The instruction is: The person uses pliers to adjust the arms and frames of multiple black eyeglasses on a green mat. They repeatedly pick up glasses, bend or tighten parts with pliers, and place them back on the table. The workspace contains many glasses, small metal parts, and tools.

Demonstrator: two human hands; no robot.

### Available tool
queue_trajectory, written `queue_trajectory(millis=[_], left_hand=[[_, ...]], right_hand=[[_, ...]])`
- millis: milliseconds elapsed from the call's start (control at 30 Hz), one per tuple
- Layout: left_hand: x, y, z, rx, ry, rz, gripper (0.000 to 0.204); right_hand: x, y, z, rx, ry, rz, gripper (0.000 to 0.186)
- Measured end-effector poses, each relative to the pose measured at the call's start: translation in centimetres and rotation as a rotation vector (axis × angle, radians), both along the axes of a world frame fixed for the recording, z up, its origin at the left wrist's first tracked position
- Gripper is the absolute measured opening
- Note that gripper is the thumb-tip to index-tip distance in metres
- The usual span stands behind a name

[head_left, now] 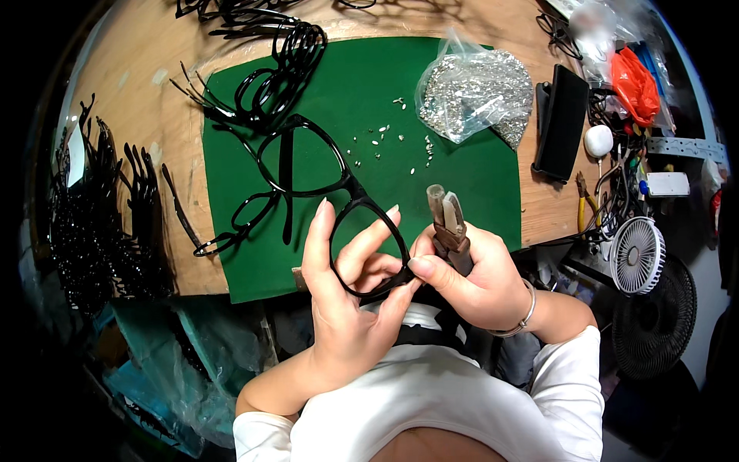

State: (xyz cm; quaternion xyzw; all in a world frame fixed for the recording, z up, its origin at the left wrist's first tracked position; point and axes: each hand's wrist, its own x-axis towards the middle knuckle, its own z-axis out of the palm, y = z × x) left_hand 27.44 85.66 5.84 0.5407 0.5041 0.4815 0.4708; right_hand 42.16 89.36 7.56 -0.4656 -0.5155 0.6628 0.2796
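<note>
Fingers [316,246] on black eyeglass frame [356,187], pliers [452,239] in right hand [489,285]

We see the left hand [346,312] gripping the frame's nearer rim, thumb at the lower corner, other fingers spread around the lens opening. Right hand: thumb and fingertip pinched at that same corner, pliers tucked in the palm, tips pointing away from the body. Frame slants across the near edge of the green mat [477,192] on the bench [546,212]; we can't tell if its far rim touches. Clear bag of metal bits [471,92] far right on mat, loose bits [429,146] nearby.
</note>
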Motion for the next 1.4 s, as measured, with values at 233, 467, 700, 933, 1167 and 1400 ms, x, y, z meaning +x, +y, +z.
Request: queue_trajectory(millis=[233, 467, 700, 933, 1167, 1400], left_hand=[[0.4, -0.2, -0.2, -0.022, 0.067, 0.024, 0.09], [-1.2, 0.6, 0.9, -0.276, -0.409, -0.096, 0.088], [-3.1, 0.5, 2.3, -0.438, -0.525, -0.111, 0.086], [-3.9, 0.1, 1.3, -0.364, -0.541, -0.19, 0.087], [-3.9, -0.1, 0.8, -0.343, -0.474, -0.213, 0.087], [-3.3, -0.4, 0.3, -0.349, -0.39, -0.19, 0.082]], right_hand=[[-0.2, -0.1, -0.4, -0.071, 0.079, -0.019, 0.016], [-0.4, 1.5, 0.0, -0.375, 0.272, 0.132, 0.019], [1.1, 2.1, 1.9, -0.121, -0.118, 0.394, 0.021], [1.3, 2.2, 2.5, -0.142, -0.232, 0.778, 0.038], [0.4, 2.6, 2.5, -0.074, -0.323, 0.898, 0.03], [0.2, 1.3, 1.2, 0.117, -0.583, 0.83, 0.038]])
